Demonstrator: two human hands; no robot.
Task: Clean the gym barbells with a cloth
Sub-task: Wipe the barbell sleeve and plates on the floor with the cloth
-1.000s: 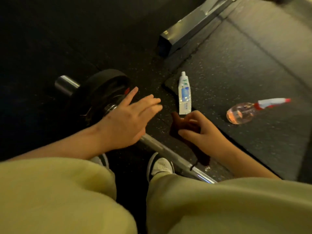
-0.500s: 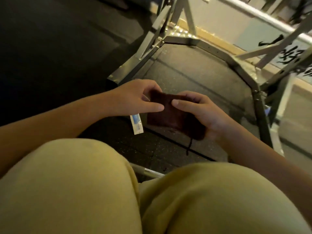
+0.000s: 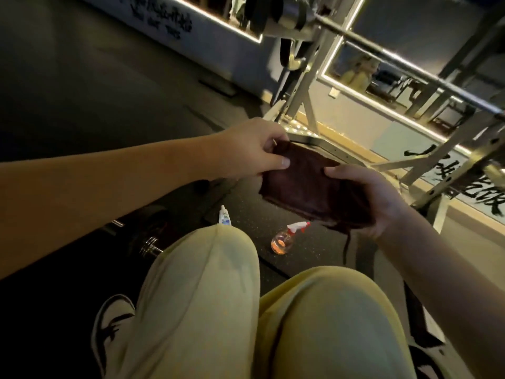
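A folded dark brown cloth (image 3: 308, 187) is held up in front of me, above my knees. My left hand (image 3: 251, 147) pinches its upper left corner between thumb and fingers. My right hand (image 3: 374, 198) grips its right side, thumb on top and fingers underneath; a thread hangs below. The barbell (image 3: 150, 246) lies on the dark floor at lower left, only its metal collar and a dim black plate showing; my left knee hides the shaft.
A white tube (image 3: 224, 215) and a clear spray bottle (image 3: 284, 239) with a red-and-white nozzle lie on the rubber floor mat ahead of my knees. A grey steel rack (image 3: 306, 86) with a loaded bar stands beyond, against a mirrored wall.
My view has tilted up from the floor. Both hands have lifted the cloth from beside the barbell shaft and now hold it spread wider between them.
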